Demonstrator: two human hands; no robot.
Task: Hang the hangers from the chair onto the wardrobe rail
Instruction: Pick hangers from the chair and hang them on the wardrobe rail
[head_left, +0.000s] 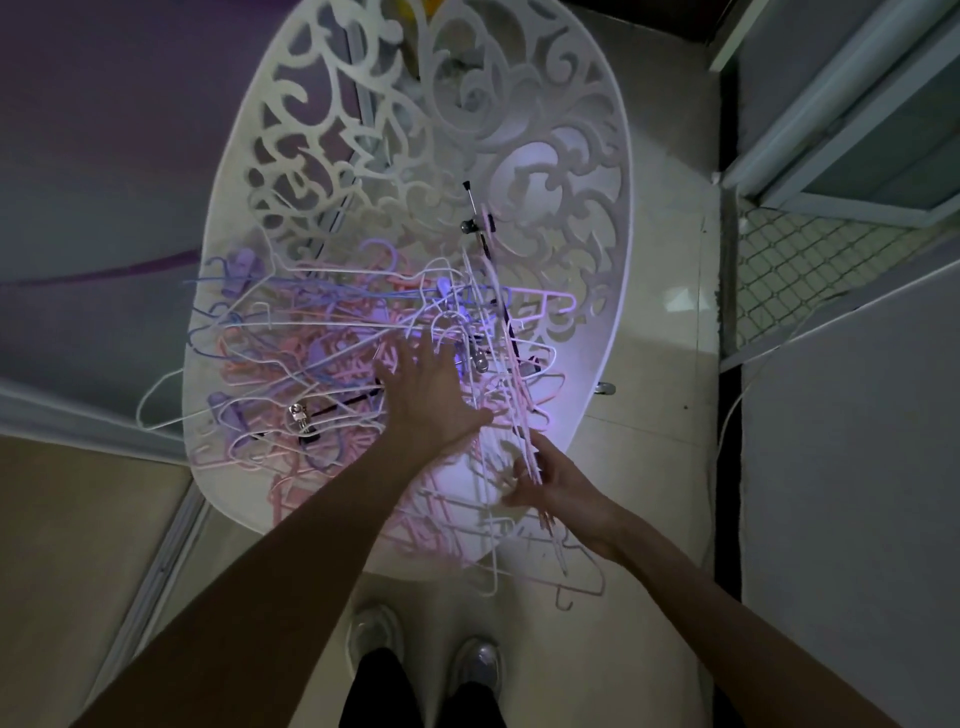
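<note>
We find no text, label, brand, number or sign that we can read anywhere in this view.
</note>
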